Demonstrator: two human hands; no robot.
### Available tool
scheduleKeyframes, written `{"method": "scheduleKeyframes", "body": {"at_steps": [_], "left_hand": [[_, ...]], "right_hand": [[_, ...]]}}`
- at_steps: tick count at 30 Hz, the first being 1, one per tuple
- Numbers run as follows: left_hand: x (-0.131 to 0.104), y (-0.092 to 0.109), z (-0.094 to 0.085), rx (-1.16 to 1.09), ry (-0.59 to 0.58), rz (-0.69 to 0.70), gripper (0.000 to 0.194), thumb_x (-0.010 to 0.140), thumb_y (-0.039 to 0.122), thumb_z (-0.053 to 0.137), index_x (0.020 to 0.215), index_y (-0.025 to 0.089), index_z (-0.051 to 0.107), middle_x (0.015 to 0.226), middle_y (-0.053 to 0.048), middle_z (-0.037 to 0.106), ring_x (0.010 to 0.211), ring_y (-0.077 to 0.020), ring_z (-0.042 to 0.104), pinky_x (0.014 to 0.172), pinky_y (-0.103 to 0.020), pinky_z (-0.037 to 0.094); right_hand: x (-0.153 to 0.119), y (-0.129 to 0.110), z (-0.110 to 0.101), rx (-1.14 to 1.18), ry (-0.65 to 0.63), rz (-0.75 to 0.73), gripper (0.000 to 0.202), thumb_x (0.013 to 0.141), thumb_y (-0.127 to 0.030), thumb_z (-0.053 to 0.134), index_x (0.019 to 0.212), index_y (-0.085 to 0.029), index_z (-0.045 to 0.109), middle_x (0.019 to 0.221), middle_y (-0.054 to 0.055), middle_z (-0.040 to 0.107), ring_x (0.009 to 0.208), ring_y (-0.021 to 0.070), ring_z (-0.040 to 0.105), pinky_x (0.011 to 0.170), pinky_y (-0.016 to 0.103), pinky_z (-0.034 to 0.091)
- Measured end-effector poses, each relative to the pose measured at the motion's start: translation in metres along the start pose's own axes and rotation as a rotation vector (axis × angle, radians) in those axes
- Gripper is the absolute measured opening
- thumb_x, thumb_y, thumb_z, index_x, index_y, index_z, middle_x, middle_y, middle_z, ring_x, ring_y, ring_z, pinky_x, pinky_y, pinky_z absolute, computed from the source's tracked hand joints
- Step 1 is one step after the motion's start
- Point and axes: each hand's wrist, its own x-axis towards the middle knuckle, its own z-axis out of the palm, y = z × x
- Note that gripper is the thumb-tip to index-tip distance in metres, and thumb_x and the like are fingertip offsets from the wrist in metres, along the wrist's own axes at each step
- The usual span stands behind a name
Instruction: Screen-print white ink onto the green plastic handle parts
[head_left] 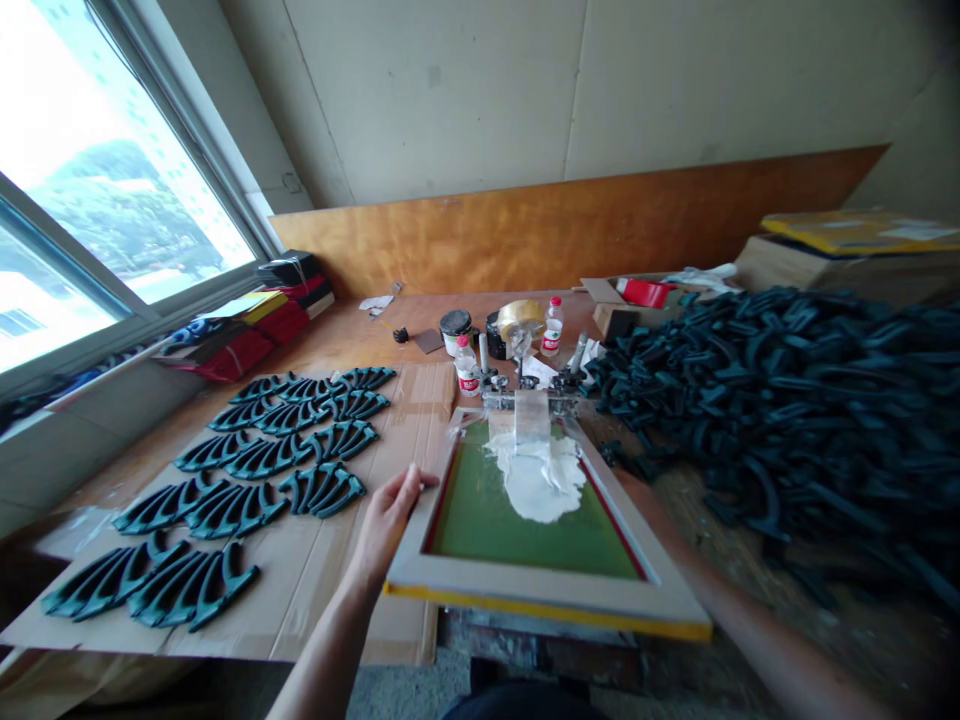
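Observation:
A screen frame with green mesh is tilted up toward me at the centre. White paste lies on the mesh, and a pale block-shaped scraper rests at its far end. Beside the frame's left edge is my left hand, fingers closed together; what they hold, if anything, is too small to make out. On the other side, my right hand is mostly hidden behind the frame's right edge, near some dark green curved parts. Metal clamps stand at the frame's far end.
Rows of dark green curved parts lie on cardboard at left. A large pile of similar parts fills the right. Bottles, jars and a tape roll stand behind the frame. Boxes sit at back right.

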Motion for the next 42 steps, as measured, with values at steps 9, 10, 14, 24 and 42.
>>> {"method": "scheduleKeyframes", "body": {"at_steps": [9, 10, 14, 24, 42], "left_hand": [[-0.009, -0.121, 0.019, 0.117, -0.021, -0.173, 0.072, 0.070, 0.051, 0.067, 0.133, 0.019, 0.052, 0.059, 0.006, 0.051, 0.057, -0.0137, 0.049, 0.055, -0.022, 0.039], [-0.008, -0.124, 0.019, 0.135, -0.031, -0.165, 0.071, 0.071, 0.050, 0.066, 0.133, 0.020, 0.052, 0.060, 0.005, 0.052, 0.059, -0.0139, 0.050, 0.056, -0.023, 0.040], [-0.006, -0.129, 0.015, 0.166, -0.053, -0.152, 0.065, 0.073, 0.051, 0.063, 0.130, 0.019, 0.055, 0.064, 0.004, 0.055, 0.063, -0.0151, 0.053, 0.060, -0.024, 0.042], [-0.005, -0.134, 0.014, 0.200, -0.090, -0.148, 0.063, 0.078, 0.050, 0.060, 0.132, 0.018, 0.052, 0.066, 0.003, 0.055, 0.063, -0.0143, 0.052, 0.059, -0.023, 0.041], [0.004, -0.003, 0.003, -0.159, -0.022, -0.077, 0.059, 0.078, 0.067, 0.052, 0.099, 0.014, 0.069, 0.069, -0.001, 0.062, 0.056, -0.0109, 0.051, 0.049, -0.021, 0.035]], "right_hand": [[0.076, -0.072, 0.004, -0.104, -0.156, -0.190, 0.039, 0.073, -0.017, 0.073, 0.110, -0.018, 0.059, 0.106, 0.009, 0.061, 0.100, 0.0258, 0.057, 0.085, 0.037, 0.048], [0.071, -0.078, 0.010, -0.122, -0.224, -0.193, 0.028, 0.075, -0.014, 0.070, 0.101, -0.018, 0.060, 0.097, 0.007, 0.063, 0.092, 0.0240, 0.058, 0.079, 0.034, 0.049], [0.025, -0.079, 0.015, -0.133, -0.300, -0.389, 0.018, 0.082, -0.004, 0.049, 0.084, -0.017, 0.060, 0.084, 0.007, 0.062, 0.083, 0.0211, 0.056, 0.073, 0.030, 0.046], [-0.003, -0.075, 0.008, 0.013, -0.150, -0.607, 0.020, 0.083, -0.005, 0.045, 0.083, -0.017, 0.061, 0.080, 0.006, 0.061, 0.082, 0.0206, 0.055, 0.074, 0.032, 0.046], [0.097, -0.016, -0.048, 0.054, 0.143, 0.100, 0.034, 0.093, -0.042, 0.047, 0.110, -0.019, 0.064, 0.090, 0.007, 0.068, 0.079, 0.0215, 0.063, 0.070, 0.030, 0.047]]}}
